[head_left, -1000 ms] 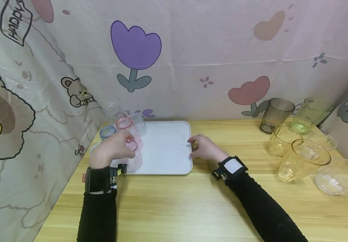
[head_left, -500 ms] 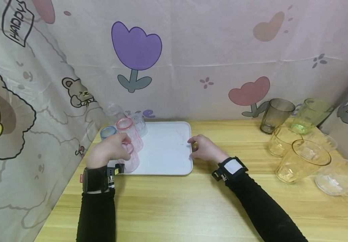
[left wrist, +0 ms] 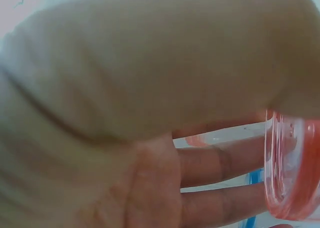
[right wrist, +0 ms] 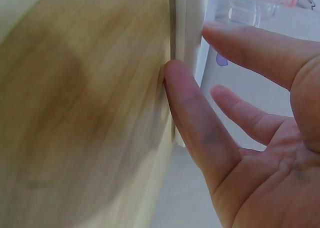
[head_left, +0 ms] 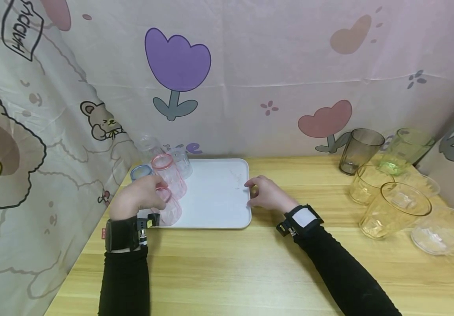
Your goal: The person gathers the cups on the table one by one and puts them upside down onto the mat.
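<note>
In the head view my left hand holds a clear pink cup by its upper part, at the front left of a white tray. Its rim shows between thumb and fingers in the left wrist view. Just behind stands another pink cup with a red rim. A blue-rimmed cup is partly hidden behind my left hand. My right hand touches the tray's right edge, thumb and fingertip apart along it. In the right wrist view its fingertips lie against the tray's side.
Clear cups stand at the tray's back left, close to the patterned cloth. On the right of the wooden table are a grey glass, a green glass, two amber glasses and a clear bowl-like vessel.
My left hand has moved a little to the left, and the pink cup in it has shifted left too. My right hand stays at the tray's edge.
</note>
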Demonstrator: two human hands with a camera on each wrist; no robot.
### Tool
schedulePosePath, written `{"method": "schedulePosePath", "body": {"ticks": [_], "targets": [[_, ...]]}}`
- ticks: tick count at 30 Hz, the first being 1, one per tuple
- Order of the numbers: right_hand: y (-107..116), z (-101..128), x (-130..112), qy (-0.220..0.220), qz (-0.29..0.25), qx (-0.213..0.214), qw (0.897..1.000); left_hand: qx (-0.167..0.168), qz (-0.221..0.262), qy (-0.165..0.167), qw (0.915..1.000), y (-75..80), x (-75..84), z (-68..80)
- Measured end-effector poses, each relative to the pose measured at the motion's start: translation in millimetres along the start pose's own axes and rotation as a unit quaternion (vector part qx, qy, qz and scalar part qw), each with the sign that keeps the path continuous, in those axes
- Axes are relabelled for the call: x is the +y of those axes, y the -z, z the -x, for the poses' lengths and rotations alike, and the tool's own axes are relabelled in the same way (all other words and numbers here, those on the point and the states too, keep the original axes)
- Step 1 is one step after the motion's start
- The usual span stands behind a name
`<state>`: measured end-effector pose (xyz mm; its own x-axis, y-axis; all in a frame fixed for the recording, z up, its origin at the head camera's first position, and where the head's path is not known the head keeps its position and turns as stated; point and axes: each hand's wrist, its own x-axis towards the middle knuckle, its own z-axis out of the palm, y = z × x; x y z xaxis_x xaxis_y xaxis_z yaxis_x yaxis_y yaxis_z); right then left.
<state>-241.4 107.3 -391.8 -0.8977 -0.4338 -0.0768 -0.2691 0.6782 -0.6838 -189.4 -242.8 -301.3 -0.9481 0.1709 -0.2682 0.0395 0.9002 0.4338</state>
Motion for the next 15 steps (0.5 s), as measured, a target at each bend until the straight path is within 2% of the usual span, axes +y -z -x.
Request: {"method": "schedulePosePath", "body": {"ticks": [9, 15], "targets": [[-0.4, -1.2, 2.2, 0.000, 0.001, 0.001, 1.000, 0.006, -0.023, 0.004, 0.9997, 3.9, 2.0, 2.7], [-0.2, -0.9, 1.8, -0.001, 0.000, 0.001, 1.000, 0.018, -0.013, 0.007, 0.9997, 5.6, 3.5, 7.2]]}}
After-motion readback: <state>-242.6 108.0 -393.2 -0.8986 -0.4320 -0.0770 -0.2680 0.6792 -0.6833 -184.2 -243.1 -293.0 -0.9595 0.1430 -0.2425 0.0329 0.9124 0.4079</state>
